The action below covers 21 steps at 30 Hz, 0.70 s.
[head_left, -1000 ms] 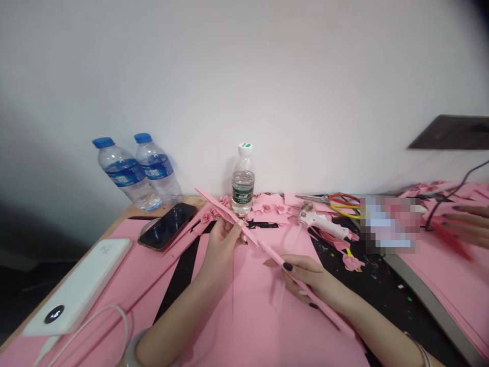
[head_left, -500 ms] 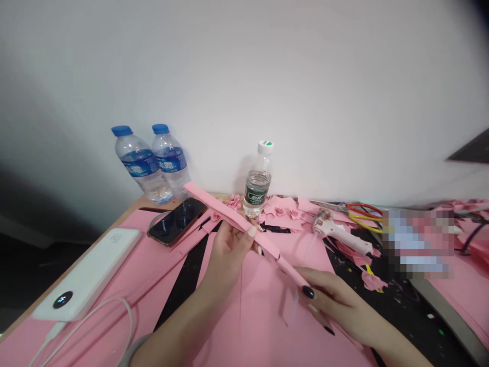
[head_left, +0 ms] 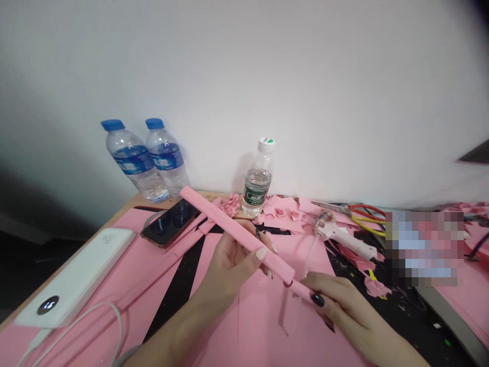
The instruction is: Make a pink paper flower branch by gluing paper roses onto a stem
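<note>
My left hand (head_left: 239, 255) grips a folded pink paper strip (head_left: 233, 229), thumb on top and fingers beneath. The strip slants from upper left down to the right. From its lower end comes a narrower pink paper stick (head_left: 303, 290), which my right hand (head_left: 340, 308) pinches between thumb and fingers. How far the stick runs inside the strip is hidden. Pink paper sheets (head_left: 263, 326) lie under both hands. Beyond my right hand rests a pale pink glue gun (head_left: 346, 239) with a clear glue stick (head_left: 312, 252) sticking out of it.
A green-labelled bottle (head_left: 257, 186) stands by the wall, among pink paper scraps (head_left: 284, 214). Two blue-capped bottles (head_left: 133, 158) lean at the back left. A phone (head_left: 170, 223) and a white power bank (head_left: 78, 278) with a cable (head_left: 103, 308) lie on the left. Coloured cables (head_left: 369, 216) lie at right.
The pink strip has turned so its broad face shows, and its lower end has moved down and right, towards my right hand. Both hands keep their hold; the view has shifted slightly.
</note>
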{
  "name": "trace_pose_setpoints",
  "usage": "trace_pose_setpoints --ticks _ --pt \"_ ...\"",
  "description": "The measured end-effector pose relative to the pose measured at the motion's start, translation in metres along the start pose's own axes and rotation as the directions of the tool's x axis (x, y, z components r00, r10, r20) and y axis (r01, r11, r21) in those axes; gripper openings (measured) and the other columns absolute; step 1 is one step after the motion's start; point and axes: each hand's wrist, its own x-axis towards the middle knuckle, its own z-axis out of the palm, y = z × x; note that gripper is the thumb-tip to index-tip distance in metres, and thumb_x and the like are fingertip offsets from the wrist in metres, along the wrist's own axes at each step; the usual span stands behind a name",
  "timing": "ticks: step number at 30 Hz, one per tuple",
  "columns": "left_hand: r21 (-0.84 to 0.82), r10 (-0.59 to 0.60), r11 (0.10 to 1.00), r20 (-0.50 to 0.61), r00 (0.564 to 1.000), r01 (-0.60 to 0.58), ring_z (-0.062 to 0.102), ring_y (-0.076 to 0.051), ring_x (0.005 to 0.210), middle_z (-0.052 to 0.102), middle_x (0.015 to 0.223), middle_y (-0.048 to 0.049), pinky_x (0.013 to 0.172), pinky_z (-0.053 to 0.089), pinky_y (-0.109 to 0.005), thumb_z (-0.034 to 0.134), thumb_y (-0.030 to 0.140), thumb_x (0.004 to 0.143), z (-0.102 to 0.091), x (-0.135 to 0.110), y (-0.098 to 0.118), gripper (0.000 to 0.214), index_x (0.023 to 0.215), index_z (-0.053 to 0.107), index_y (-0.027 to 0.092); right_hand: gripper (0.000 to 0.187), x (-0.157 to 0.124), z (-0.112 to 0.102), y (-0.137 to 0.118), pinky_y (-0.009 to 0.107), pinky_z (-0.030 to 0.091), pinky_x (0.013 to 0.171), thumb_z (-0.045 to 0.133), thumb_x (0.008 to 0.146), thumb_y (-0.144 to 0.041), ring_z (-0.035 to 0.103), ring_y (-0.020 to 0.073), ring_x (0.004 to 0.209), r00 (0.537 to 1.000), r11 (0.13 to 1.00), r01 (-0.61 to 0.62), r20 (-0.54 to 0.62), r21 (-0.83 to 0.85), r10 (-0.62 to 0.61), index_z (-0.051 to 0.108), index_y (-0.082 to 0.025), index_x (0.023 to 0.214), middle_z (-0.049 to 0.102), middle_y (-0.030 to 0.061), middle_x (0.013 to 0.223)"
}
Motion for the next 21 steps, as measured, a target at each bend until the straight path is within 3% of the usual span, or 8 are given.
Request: trace_pose_setpoints --ticks 3,5,9,14,21 --pt "-0.042 -0.023 0.999 0.018 1.0 0.024 0.06 -0.009 0.069 0.064 0.086 0.0016 0.061 0.052 -0.02 0.07 0.021 0.089 0.0 0.0 0.001 0.017 0.097 0.055 0.023 0.033 -0.001 -0.003 -0.006 0.023 0.045 0.051 0.047 0.099 -0.044 0.053 0.0144 0.056 0.988 0.991 -0.132 0.088 0.011 0.13 0.064 -0.021 0.082 0.06 0.0013 0.066" --pt "-0.06 -0.029 0.998 0.001 1.0 0.029 0.058 -0.008 0.069 0.062 0.085 0.0023 0.061 0.05 -0.018 0.07 0.02 0.089 0.0 -0.001 0.002 0.016 0.098 0.056 0.023 0.035 -0.001 -0.005 -0.01 0.021 0.045 0.052 0.048 0.099 -0.045 0.053 0.0133 0.058 0.989 0.99 -0.138 0.06 0.001 0.137 0.061 -0.021 0.077 0.058 0.0002 0.067" --pt "-0.079 -0.049 0.996 -0.025 0.998 0.047 0.056 -0.007 0.072 0.059 0.086 0.0026 0.063 0.049 -0.016 0.07 0.02 0.09 0.002 -0.003 0.003 0.017 0.1 0.058 0.024 0.033 -0.001 -0.006 -0.014 0.022 0.049 0.057 0.045 0.1 -0.045 0.061 0.0145 0.06 1.0 0.998 -0.023 -0.014 -0.055 0.022 0.069 -0.024 0.09 0.067 0.0008 0.069" --pt "-0.097 -0.079 0.992 0.031 0.996 0.081 0.058 -0.006 0.072 0.061 0.09 0.0032 0.066 0.049 -0.016 0.069 0.017 0.091 0.001 -0.005 0.002 0.015 0.098 0.058 0.024 0.024 -0.003 -0.005 -0.008 0.02 0.048 0.052 0.045 0.101 -0.028 0.062 0.0136 0.052 0.983 0.971 0.113 -0.118 -0.209 -0.14 0.068 -0.026 0.095 0.07 -0.0002 0.067" --pt "-0.054 -0.092 0.994 0.023 0.996 0.093 0.06 -0.008 0.075 0.062 0.089 0.002 0.067 0.049 -0.018 0.069 0.02 0.091 -0.003 -0.001 -0.004 0.013 0.095 0.058 0.023 0.022 -0.004 -0.003 -0.001 0.021 0.051 0.056 0.043 0.098 -0.017 0.07 0.0155 0.068 0.978 0.943 0.136 -0.111 -0.303 -0.177 0.064 -0.024 0.097 0.075 0.0027 0.082"
